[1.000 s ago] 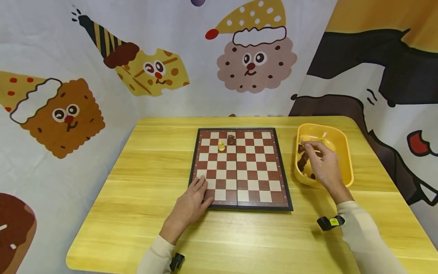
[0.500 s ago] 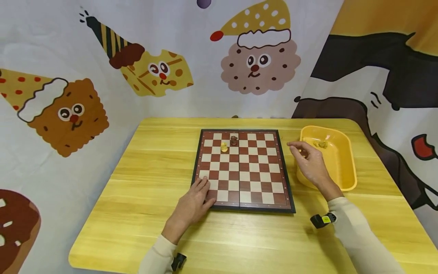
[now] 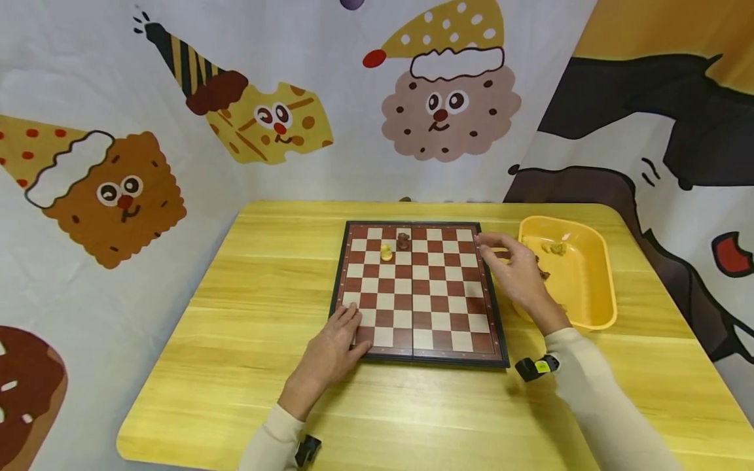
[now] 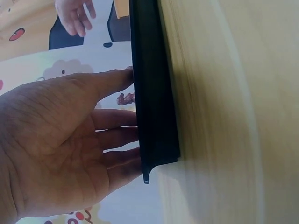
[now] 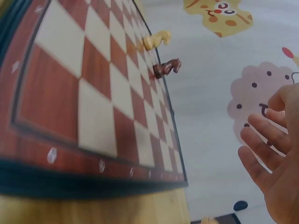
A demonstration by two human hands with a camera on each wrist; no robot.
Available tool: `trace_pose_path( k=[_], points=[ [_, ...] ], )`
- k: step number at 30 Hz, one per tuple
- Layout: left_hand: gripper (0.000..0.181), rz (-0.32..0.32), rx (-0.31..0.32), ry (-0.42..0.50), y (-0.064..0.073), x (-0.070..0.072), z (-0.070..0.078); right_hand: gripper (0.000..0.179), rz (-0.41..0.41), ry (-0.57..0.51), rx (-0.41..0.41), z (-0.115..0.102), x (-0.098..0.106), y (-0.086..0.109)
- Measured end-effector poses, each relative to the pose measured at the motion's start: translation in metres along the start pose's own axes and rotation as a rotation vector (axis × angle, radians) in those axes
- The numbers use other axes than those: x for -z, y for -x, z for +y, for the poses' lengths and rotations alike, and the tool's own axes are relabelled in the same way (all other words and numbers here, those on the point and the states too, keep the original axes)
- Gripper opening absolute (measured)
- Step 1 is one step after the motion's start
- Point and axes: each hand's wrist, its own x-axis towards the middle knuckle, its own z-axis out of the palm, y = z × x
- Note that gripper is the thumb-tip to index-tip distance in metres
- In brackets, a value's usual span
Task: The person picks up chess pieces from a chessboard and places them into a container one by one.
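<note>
The right hand (image 3: 517, 275) hovers over the right edge of the chessboard (image 3: 415, 288), near its far right corner, fingers loosely curled with the tips drawn toward the thumb; whether they pinch a piece cannot be told, and the right wrist view shows only relaxed fingers (image 5: 261, 140) off the board's edge. The two pieces on the board lie to the left of this hand and slightly farther off, near the far edge: a brown knight (image 3: 403, 241) and, just beside it to the left and a row nearer, a yellow knight (image 3: 386, 252), both upright. The right hand is the nearer of the two to them. The left hand (image 3: 334, 347) lies flat, fingers straight, on the board's near left corner, well apart from the pieces. Just right of the board, by the table's (image 3: 265, 275) right edge, the yellow tray (image 3: 595, 288) holds a few loose pieces (image 3: 552, 248).
</note>
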Motion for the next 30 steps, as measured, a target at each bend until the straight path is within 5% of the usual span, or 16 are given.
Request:
trace_pose_path(
  k=[15, 30],
  points=[
    [0.061, -0.037, 0.011, 0.02, -0.003, 0.0, 0.001, 0.037, -0.15, -0.027, -0.015, -0.006, -0.04, -0.034],
    [0.06, -0.01, 0.0, 0.005, -0.001, 0.0, -0.005, 0.036, -0.192, -0.106, -0.042, 0.007, -0.077, -0.067]
  ],
)
